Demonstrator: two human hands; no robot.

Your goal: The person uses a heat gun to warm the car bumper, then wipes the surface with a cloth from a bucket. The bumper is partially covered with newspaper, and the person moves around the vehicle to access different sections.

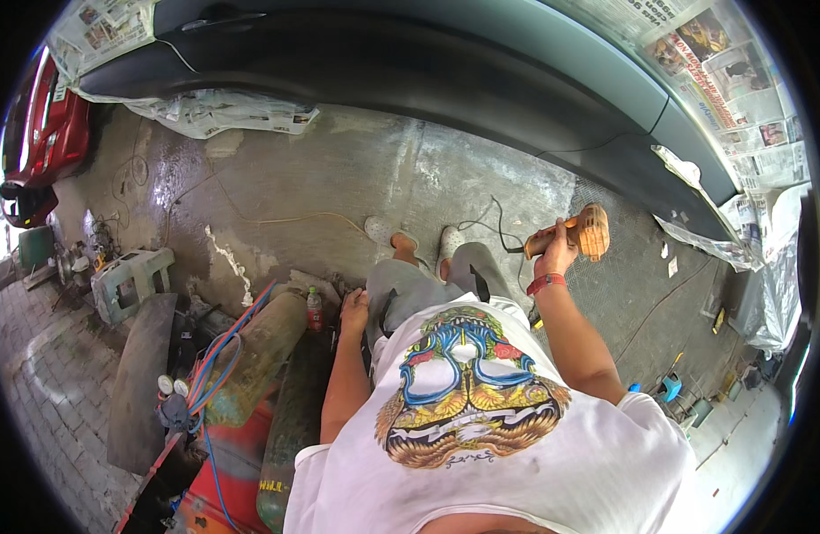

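Head view: right grip [558,253] wrapped round orange tool [593,232]; left grip [355,310] unclear (cylinders [260,356], bottle [315,311] nearby).

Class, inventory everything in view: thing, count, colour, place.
Power tool: one, orange, right hand
Car body: one, grey and black, top
Newspaper: several sheets, whitish, car body
Second car: one, red, upper left
Cylinders: two, greenish, lower left
Hoses: several, red and blue, lower left
Bottle: one, reddish, near left hand
Clogs: two, pale, centre
Trousers: one, grey, centre
Shirt: one, white, lower centre
Wristband: one, red, centre-right
Clutter: much, mixed, both sides
Right hand: one, bare, gripping power tool
Left hand: one, bare, by trousers
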